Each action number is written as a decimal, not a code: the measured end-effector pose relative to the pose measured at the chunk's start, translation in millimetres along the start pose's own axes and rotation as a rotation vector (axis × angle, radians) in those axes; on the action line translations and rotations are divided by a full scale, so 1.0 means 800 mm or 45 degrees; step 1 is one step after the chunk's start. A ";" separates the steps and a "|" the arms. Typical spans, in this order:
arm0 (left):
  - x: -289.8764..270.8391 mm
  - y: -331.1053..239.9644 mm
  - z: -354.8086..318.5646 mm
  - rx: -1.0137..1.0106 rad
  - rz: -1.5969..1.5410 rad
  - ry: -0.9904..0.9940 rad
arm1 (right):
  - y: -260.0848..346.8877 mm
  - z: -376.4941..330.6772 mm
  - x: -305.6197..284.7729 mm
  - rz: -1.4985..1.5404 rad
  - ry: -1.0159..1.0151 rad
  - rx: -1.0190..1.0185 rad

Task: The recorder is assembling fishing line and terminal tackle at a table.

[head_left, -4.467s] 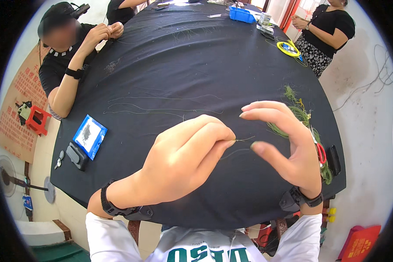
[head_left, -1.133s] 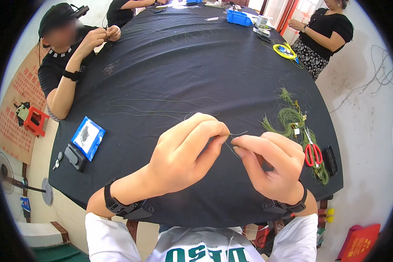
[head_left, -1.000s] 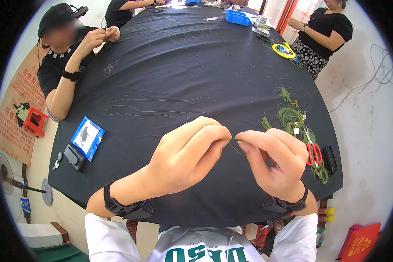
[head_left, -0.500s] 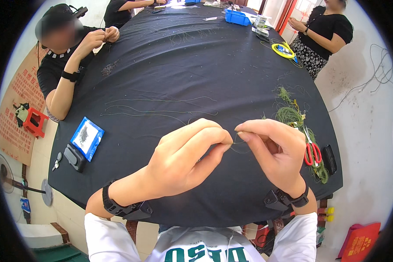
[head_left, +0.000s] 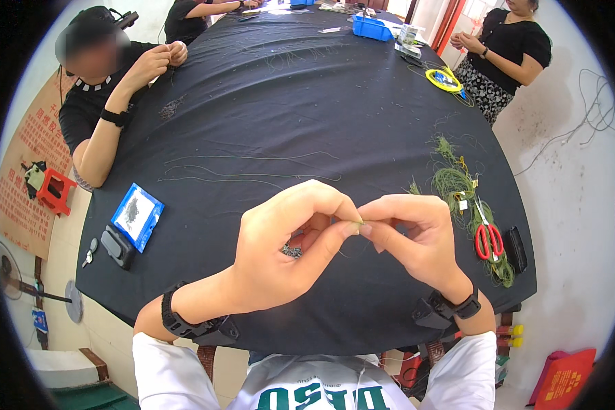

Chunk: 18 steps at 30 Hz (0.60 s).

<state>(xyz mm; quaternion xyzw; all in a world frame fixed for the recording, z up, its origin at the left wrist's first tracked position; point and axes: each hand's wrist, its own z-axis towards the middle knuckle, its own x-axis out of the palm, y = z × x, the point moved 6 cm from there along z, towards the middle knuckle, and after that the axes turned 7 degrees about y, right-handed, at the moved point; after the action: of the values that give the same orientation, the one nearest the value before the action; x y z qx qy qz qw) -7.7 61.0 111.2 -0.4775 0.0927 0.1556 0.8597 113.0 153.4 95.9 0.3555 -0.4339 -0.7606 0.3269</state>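
Note:
Both my hands meet fingertip to fingertip above the dark cloth. My left hand [head_left: 273,253] pinches a thin green line [head_left: 360,222] between thumb and forefinger. Touching it, my right hand [head_left: 417,232] is pinched on the same line, whose fine ends are hard to follow. Through the curl of my left fingers shows a small dark clump [head_left: 292,251]; whether it lies in the palm or on the cloth I cannot tell. Beyond the hands, several thin strands [head_left: 253,158] lie stretched out. Red-handled scissors [head_left: 486,239] rest on tangled green line [head_left: 456,183] at the right.
At the left lie a blue-edged packet [head_left: 137,217] of small dark pieces, a grey device [head_left: 117,247] and a key [head_left: 88,254]. A black case [head_left: 517,251] is by the right edge. A co-worker [head_left: 96,123] sits far left; another person [head_left: 506,48] stands far right.
My right hand has moved left, and its fingertips now touch those of my left hand. The left hand has turned, showing the dark clump within its curl.

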 end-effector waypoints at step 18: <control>0.013 -0.020 0.000 0.563 0.756 -0.143 | 0.077 -0.024 0.021 -1.093 -0.130 -0.649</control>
<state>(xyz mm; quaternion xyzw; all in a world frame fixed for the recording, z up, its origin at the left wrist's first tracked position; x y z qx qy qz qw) 7.7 55.2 120.5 -0.2233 0.2114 0.4003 0.8632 131.4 106.9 139.5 0.3730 -0.0643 -0.9248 0.0393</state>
